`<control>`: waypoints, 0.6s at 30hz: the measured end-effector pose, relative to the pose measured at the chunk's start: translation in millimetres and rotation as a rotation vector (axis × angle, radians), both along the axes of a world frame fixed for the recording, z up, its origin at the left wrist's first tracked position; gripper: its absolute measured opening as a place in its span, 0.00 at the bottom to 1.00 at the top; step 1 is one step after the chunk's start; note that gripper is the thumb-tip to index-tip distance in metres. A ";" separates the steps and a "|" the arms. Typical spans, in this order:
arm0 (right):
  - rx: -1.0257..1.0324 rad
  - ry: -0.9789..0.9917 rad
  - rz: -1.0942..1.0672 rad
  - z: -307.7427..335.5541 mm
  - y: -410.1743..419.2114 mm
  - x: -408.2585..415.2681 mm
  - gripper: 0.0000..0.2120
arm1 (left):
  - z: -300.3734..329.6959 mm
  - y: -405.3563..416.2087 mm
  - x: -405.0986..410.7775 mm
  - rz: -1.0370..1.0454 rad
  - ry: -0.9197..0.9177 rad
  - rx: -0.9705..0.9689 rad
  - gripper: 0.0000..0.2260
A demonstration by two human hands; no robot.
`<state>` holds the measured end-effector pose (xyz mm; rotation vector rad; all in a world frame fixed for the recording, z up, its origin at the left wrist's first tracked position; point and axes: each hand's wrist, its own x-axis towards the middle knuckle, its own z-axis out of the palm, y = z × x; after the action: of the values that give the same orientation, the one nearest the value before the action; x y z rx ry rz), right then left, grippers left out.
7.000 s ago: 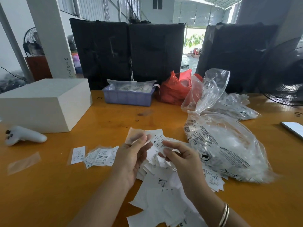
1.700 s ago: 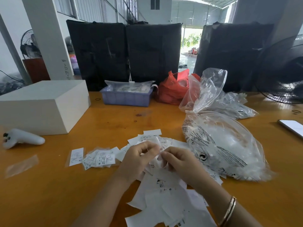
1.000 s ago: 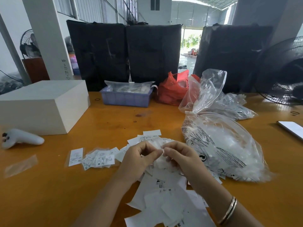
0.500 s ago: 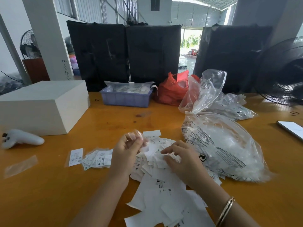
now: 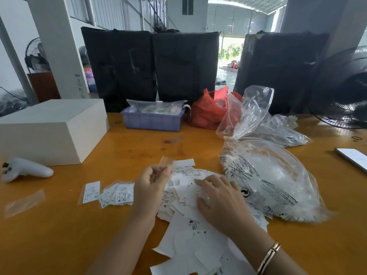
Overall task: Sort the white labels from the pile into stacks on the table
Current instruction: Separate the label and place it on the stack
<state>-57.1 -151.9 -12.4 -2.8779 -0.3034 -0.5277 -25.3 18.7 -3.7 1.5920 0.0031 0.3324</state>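
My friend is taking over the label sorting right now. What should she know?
Left hand: raised, pinching a small clear sleeve.
Right hand: resting flat on the pile, fingers straight.
Sorted so far: a small stack left of the pile, and one single label beside it.
Left to do: most of the pile, which spreads from the hands towards the near table edge.

A warehouse-like packing hall: corrugated metal walls (image 5: 111, 14), black-wrapped bales (image 5: 151, 66), standing fan (image 5: 341, 88), wooden worktable (image 5: 59, 235).
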 end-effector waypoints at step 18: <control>0.964 -0.021 0.033 18.9 3.0 -2.8 0.07 | 3.6 -1.4 -1.5 -0.079 -0.088 0.112 0.03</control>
<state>-59.8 -148.9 6.5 -1.9306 -0.0582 -0.5086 -26.8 17.2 -0.1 1.6827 -0.1476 0.3455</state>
